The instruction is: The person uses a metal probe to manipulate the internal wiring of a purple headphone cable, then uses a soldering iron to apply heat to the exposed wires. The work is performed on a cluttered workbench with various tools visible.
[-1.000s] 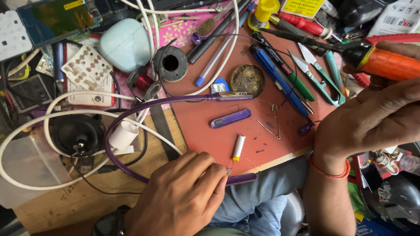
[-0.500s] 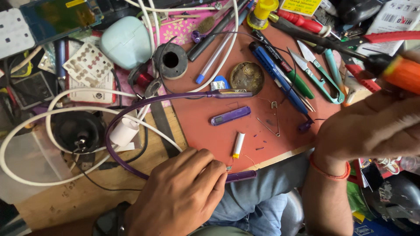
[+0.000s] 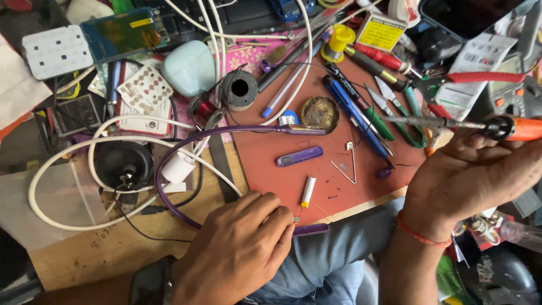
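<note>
Left hand (image 3: 237,251) pinches the purple neckband (image 3: 186,152) end, while right hand (image 3: 474,175), raised, grips the soldering iron (image 3: 451,124).

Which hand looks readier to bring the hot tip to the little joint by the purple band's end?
Right, probably. The right hand already holds the soldering iron, tip pointing over the red mat. The left hand is busy pinching the joint at the purple band.
</note>
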